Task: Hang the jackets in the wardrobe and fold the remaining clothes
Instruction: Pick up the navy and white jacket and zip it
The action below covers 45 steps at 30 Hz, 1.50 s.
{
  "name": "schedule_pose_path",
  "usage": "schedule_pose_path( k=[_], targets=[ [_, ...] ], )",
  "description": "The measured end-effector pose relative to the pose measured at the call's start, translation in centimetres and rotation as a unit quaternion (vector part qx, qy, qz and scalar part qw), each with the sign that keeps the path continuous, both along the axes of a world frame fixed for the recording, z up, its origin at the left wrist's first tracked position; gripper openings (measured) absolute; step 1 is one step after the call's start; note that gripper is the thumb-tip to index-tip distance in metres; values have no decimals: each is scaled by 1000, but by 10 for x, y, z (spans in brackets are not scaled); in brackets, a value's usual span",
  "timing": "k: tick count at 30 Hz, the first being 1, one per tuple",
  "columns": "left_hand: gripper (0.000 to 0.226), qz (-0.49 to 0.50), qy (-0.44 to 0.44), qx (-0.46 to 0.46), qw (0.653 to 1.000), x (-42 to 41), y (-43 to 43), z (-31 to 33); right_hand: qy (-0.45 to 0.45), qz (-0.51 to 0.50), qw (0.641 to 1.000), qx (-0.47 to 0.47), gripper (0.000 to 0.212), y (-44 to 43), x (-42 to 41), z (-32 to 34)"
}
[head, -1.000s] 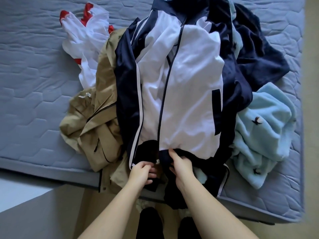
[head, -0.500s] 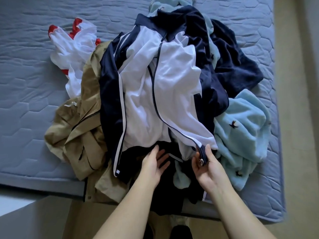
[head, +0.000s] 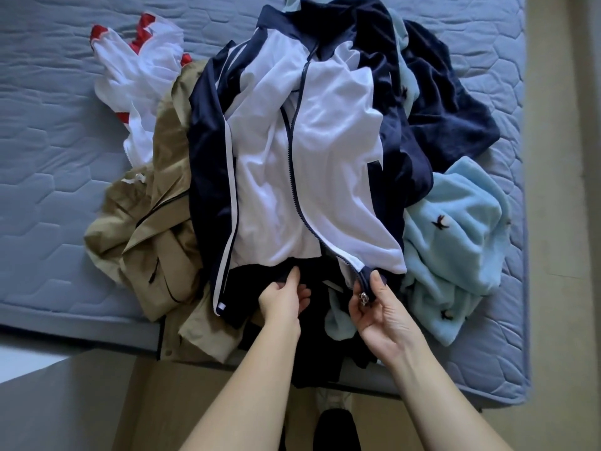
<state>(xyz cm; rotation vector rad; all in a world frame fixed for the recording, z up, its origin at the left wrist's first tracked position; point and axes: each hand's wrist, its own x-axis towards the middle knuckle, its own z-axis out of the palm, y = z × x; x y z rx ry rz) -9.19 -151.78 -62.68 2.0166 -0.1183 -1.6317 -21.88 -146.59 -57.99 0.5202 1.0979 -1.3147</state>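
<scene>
Pinched in my right hand (head: 377, 315) was the silver metal zipper pull (head: 363, 299) of the navy-and-white zip-up track jacket (head: 325, 157) atop the clothes heap (head: 156, 222) on the grey quilted mattress (head: 48, 157), my left hand (head: 283, 301) gripped its dark hem; probably best to align both zipper ends first.

Quilted mattress (head: 48, 141) bears khaki jacket (head: 156, 229), white-red top (head: 140, 76), seemingly blue fleece (head: 455, 242).

A quilted blue-grey mattress (head: 48, 157) spreads beyond and to either side of the fingers (head: 293, 277); beige floor (head: 182, 395) lies below them.
</scene>
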Motion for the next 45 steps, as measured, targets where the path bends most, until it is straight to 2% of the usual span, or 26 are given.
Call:
schedule_pose_path(
  k=[3, 4, 6, 9, 12, 16, 20, 22, 25, 27, 29, 32, 35, 38, 41, 45],
  targets=[
    [22, -73, 33, 30, 996, 9, 2, 14, -19, 14, 1000, -8, 22, -2, 6, 10],
    [18, -68, 64, 26, 995, 12, 2, 18, -21, 24, 999, -11, 23, -2, 8, 12],
    [9, 5, 173, 4, 985, 18, 1, 28, -17, 51, 998, -22, 24, -3, 11, 17],
    [17, 88, 282, -25, 955, 27, 2, 41, 10, 73, 997, -34, 20, -4, 17, 19],
    [17, 53, 338, -80, 936, 33, 6, 52, 8, 72, 996, -46, 18, -3, 21, 19],
    [38, -21, 370, -110, 922, 42, 10, 63, -5, 88, 995, -47, 18, 1, 30, 22],
    [30, -82, 331, -128, 931, 46, 6, 74, 8, 121, 991, -63, 17, 0, 40, 32],
    [25, -95, 291, -145, 941, 47, 3, 79, 35, 113, 992, -47, 12, -3, 44, 37],
    [23, -96, 245, -156, 952, 49, 2, 87, 48, 99, 993, -38, 17, -8, 49, 43],
    [16, -104, 238, -170, 951, 48, 3, 90, 23, 104, 993, -51, 19, -9, 52, 48],
    [20, -115, 248, -195, 942, 46, 5, 94, -9, 110, 991, -78, 17, -8, 54, 52],
    [20, -119, 265, -218, 932, 47, 7, 97, -4, 122, 988, -93, 1, -8, 57, 53],
    [14, -106, 237, -233, 937, 49, 10, 96, 26, 124, 988, -93, 2, -7, 61, 51],
    [18, -94, 186, -261, 943, 54, 12, 91, 64, 117, 988, -78, 12, -6, 65, 49],
    [13, -106, 176, -287, 936, 57, 14, 88, 85, 107, 989, -62, 22, -4, 66, 48],
    [16, -126, 140, -310, 932, 58, 15, 87, 101, 107, 987, -62, 21, -5, 68, 51]
  ],
)
